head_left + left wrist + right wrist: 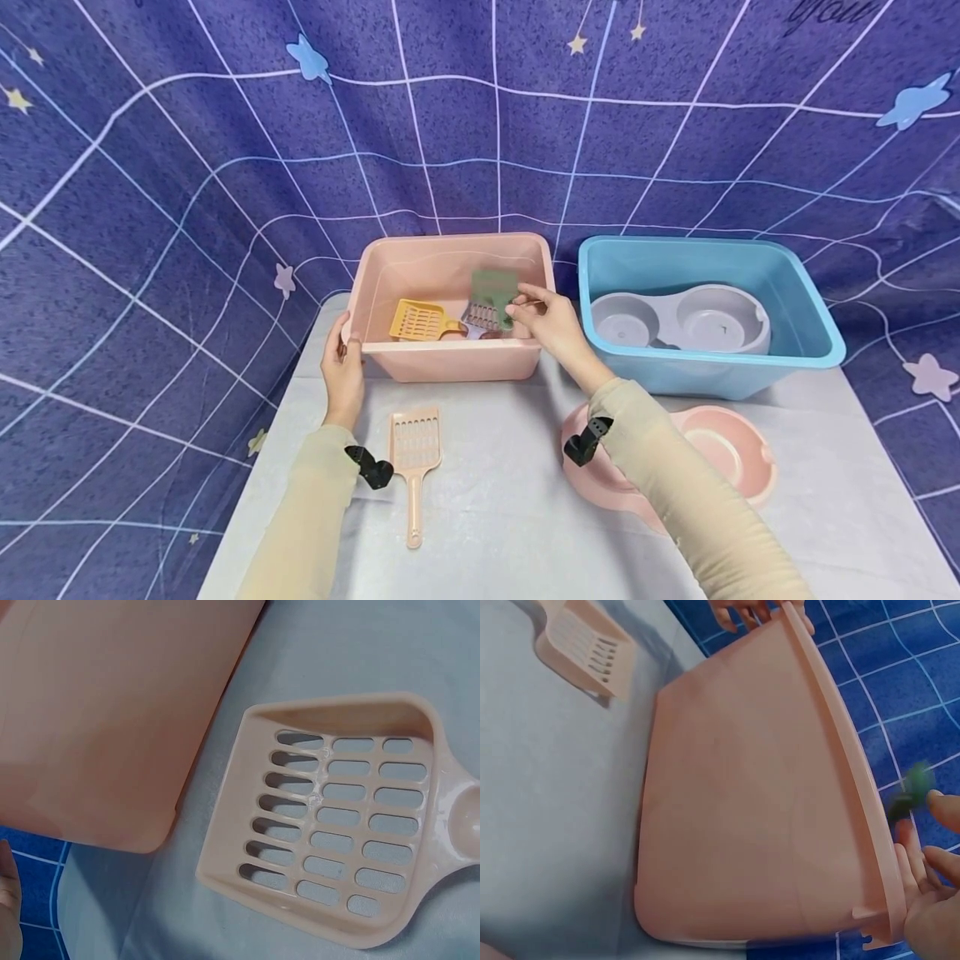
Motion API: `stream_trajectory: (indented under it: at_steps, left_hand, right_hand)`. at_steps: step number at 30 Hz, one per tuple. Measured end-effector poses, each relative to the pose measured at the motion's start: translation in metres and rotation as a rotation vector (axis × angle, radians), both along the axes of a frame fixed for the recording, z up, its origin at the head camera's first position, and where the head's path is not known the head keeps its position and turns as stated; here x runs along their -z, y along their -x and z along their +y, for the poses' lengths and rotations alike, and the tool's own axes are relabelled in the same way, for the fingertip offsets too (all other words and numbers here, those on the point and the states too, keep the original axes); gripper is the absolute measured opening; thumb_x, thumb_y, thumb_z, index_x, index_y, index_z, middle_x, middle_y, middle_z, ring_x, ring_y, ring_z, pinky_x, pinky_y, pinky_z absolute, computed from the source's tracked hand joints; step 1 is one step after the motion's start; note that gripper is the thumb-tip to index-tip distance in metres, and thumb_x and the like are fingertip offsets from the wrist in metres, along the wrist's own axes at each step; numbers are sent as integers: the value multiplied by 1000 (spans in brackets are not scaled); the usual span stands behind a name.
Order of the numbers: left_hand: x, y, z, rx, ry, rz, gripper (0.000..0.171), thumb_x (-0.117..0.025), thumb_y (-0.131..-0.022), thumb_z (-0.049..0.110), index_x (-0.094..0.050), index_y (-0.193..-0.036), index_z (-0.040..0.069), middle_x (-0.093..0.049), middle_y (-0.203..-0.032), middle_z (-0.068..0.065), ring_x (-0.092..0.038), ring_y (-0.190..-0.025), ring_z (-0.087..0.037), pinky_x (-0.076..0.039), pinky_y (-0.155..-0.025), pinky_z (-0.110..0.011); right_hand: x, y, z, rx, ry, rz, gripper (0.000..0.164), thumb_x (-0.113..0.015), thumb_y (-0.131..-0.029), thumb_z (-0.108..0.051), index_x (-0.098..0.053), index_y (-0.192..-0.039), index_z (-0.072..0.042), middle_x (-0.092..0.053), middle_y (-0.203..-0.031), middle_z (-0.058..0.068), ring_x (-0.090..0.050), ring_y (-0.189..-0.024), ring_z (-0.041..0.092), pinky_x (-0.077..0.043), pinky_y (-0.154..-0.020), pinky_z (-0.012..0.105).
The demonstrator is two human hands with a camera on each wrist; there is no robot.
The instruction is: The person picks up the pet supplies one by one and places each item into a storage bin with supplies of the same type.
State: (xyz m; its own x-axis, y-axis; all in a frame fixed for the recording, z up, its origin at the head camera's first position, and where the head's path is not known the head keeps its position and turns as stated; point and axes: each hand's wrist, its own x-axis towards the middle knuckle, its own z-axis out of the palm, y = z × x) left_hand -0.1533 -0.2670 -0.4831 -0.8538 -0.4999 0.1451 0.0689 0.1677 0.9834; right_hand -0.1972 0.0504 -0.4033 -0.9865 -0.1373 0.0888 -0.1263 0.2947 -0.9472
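My left hand (345, 375) grips the left end of a pink litter box (450, 367) by its rim. Over the front right rim is my right hand (551, 325), its thumb and fingers spread apart. Just beyond those fingertips, a green litter scoop (493, 287) is blurred, apparently falling free inside the box. Below it lie a yellow litter scoop (418, 321) and a greyish-purple one (480, 315). A pale pink litter scoop (337, 817) rests on the table in front of the box, close to my left wrist.
A blue litter box (712, 371) stands on the right, holding a grey double bowl (663, 321). In front of it, a pink double bowl (757, 467) lies partly under my right forearm. A purple patterned curtain (480, 125) hangs behind the white-covered table (487, 500).
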Motion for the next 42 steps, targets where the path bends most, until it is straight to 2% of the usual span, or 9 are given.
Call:
stream_trajectory:
  at_steps: [8, 13, 15, 20, 24, 29, 32, 39, 42]
  left_hand:
    - [-5, -2, 0, 15, -27, -11, 45, -46, -103, 16, -48, -147, 22, -50, -143, -1, -49, -102, -7, -42, -71, -18]
    - [-24, -11, 7, 57, -63, 26, 46, -46, -102, 9, -46, -148, 7, -48, -144, -14, -51, -102, -11, -44, -68, -15]
    - [-31, -14, 10, 67, -60, 25, 45, -47, -102, 8, -45, -148, 5, -48, -143, -17, -51, -102, -13, -44, -68, -15]
    - [-36, -17, 12, 67, -31, 1, 46, -46, -103, 9, -44, -149, 5, -48, -142, -15, -50, -97, -10, -44, -69, -16]
    - [-36, -17, 11, 69, -29, -9, 46, -45, -103, 10, -43, -149, 7, -47, -145, -14, -51, -100, -14, -44, -70, -17]
    - [-36, -16, 11, 68, -38, -32, 47, -44, -103, 11, -42, -150, 9, -46, -147, -14, -50, -112, -23, -45, -73, -17]
    - [-36, -16, 11, 59, -49, -40, 48, -44, -103, 11, -42, -150, 9, -46, -146, -14, -51, -110, -20, -45, -73, -16]
    - [-35, -16, 11, 41, -28, -41, 48, -45, -101, 11, -45, -149, 10, -52, -129, -15, -49, -91, -8, -45, -70, -15]
    - [-21, -9, 4, 34, -22, -29, 48, -45, -101, 13, -46, -149, 14, -53, -130, -13, -49, -91, -7, -45, -71, -17]
  right_hand:
    - [7, -4, 0, 30, 163, 73, 40, -67, -91, -1, -60, -130, 3, -67, -108, 22, -62, -89, 15, -48, -80, 21]
    - [8, -11, -1, 63, 245, 112, 42, -68, -93, -4, -57, -133, 2, -67, -111, 21, -60, -88, 10, -47, -81, 20]
    - [6, -15, -1, 80, 272, 129, 43, -68, -93, -6, -57, -134, 1, -66, -112, 22, -59, -89, 10, -46, -81, 19]
    - [-9, -33, 0, 80, 316, 146, 40, -64, -95, -2, -55, -133, 7, -64, -113, 27, -59, -89, 9, -45, -81, 19]
    - [-17, -46, 0, 64, 342, 130, 39, -62, -95, 0, -54, -132, 11, -63, -112, 28, -60, -87, 6, -47, -80, 19]
    - [-1, -51, -3, 48, 390, 125, 37, -63, -95, -1, -57, -132, 4, -64, -114, 23, -61, -93, 8, -48, -86, 21]
    - [4, -59, -5, 33, 414, 134, 37, -63, -95, 0, -59, -131, 4, -64, -113, 23, -61, -95, 11, -49, -86, 22]
    - [7, -81, -10, -26, 456, 135, 35, -63, -94, 1, -58, -128, 8, -64, -111, 25, -62, -94, 13, -49, -88, 23]
    - [8, -89, -12, -44, 443, 121, 35, -64, -94, -1, -58, -127, 8, -64, -111, 24, -62, -95, 14, -50, -87, 23]
